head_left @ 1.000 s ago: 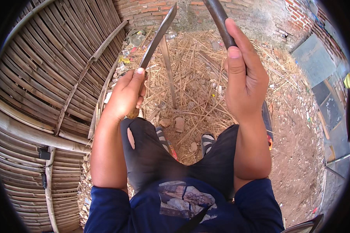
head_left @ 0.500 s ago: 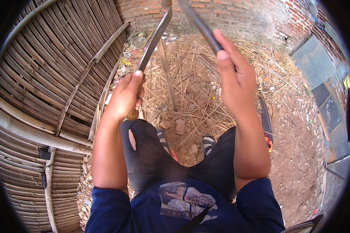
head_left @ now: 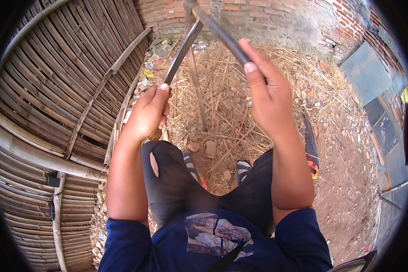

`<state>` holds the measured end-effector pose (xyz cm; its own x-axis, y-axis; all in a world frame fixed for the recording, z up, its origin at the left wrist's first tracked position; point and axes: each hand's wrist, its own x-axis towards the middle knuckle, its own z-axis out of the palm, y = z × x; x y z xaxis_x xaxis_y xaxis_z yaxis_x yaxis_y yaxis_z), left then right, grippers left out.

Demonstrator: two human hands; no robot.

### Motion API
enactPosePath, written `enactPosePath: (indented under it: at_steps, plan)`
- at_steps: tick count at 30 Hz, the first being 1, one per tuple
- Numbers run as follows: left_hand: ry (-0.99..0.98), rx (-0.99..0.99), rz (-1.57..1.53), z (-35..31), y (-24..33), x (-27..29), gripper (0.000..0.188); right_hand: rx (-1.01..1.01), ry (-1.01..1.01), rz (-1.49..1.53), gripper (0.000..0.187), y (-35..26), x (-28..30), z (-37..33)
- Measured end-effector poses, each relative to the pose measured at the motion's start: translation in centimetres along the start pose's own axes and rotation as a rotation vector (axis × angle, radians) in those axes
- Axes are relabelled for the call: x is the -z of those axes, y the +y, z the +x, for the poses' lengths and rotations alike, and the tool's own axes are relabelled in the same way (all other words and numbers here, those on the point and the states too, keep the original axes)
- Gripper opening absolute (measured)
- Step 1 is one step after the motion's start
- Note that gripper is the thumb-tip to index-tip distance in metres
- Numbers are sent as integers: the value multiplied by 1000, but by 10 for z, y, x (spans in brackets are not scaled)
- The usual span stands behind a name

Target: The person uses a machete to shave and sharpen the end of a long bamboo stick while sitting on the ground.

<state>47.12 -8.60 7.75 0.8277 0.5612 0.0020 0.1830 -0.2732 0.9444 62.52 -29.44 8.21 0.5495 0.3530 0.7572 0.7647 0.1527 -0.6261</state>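
Observation:
My left hand (head_left: 152,109) is closed around the handle of a machete (head_left: 181,56), whose long dark blade slants up and to the right. My right hand (head_left: 269,90) grips a hammer (head_left: 226,38) by its dark handle, thumb and forefinger laid along it. The hammer's head is blurred at the upper edge of the view, close to the blade's far end. Whether the two touch, I cannot tell. Behind and below the blade a narrow wooden strip (head_left: 196,86) runs down toward the ground; whether it stands or lies is unclear.
Straw and rubble (head_left: 231,104) cover the ground ahead. A bamboo slat wall (head_left: 63,86) rises at left, a brick wall (head_left: 267,22) at the far side. Right of my leg lies a saw (head_left: 312,167) with an orange handle. Grey panels (head_left: 367,72) lean at right.
My right hand has moved a little left, and the hammer's head has come lower in the view, nearer the blade's end. The machete has tilted slightly right; my left hand is nearly still.

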Motion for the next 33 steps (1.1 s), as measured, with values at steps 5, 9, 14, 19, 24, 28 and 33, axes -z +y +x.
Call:
enactPosePath:
  at_steps: [5,9,14,19,24,28,33]
  plan:
    - [-9,7,-43,-1,-4,-2,43,224,113,31,39,-8,11,1]
    - [-8,13,-15,1,-1,-2,43,-23,-88,-65,38,20,6,2]
    - [9,12,30,9,-3,0,44,-134,-124,-97,37,20,0,4]
    - [-21,-11,50,3,-6,-5,44,-20,33,49,38,3,10,1]
    - [-6,7,7,2,-5,-10,43,123,61,31,38,17,12,3]
    - [20,22,57,5,-5,-10,43,-153,-186,-75,37,29,4,0]
    - [-10,19,37,8,-13,-11,43,-122,-79,-33,37,18,5,-1]
